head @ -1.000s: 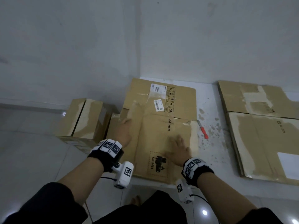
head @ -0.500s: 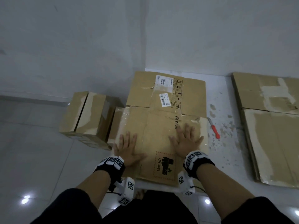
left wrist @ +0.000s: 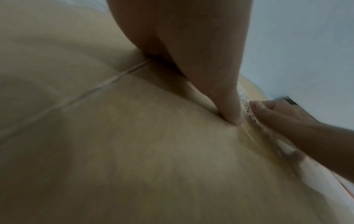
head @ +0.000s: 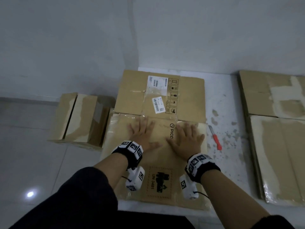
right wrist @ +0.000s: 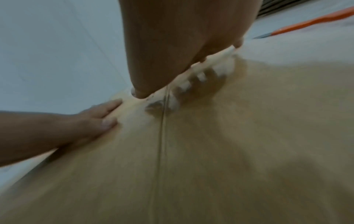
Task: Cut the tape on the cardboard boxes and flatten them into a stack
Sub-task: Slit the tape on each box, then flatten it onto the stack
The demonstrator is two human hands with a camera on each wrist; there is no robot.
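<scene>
A flattened brown cardboard box (head: 158, 162) with a PICO logo and a UN 3481 mark lies on the white floor in front of me. My left hand (head: 142, 133) presses flat on its upper middle, fingers straight and spread. My right hand (head: 186, 138) presses flat beside it, just right of the logo. Both palms lie on the cardboard (left wrist: 134, 144) in the wrist views, with the other hand (right wrist: 91, 119) seen alongside. An orange-handled knife (head: 215, 138) lies on the floor right of the box, also in the right wrist view (right wrist: 306, 22).
A still-assembled small cardboard box (head: 79, 119) stands to the left against the wall. Flattened boxes (head: 280, 138) lie stacked at the right. Cardboard scraps dot the floor (head: 231, 134) near the knife. The white wall rises close behind.
Both hands slid forward up the flattened box and closer together, now pressing near the PICO logo. The head view has tilted down and nearer.
</scene>
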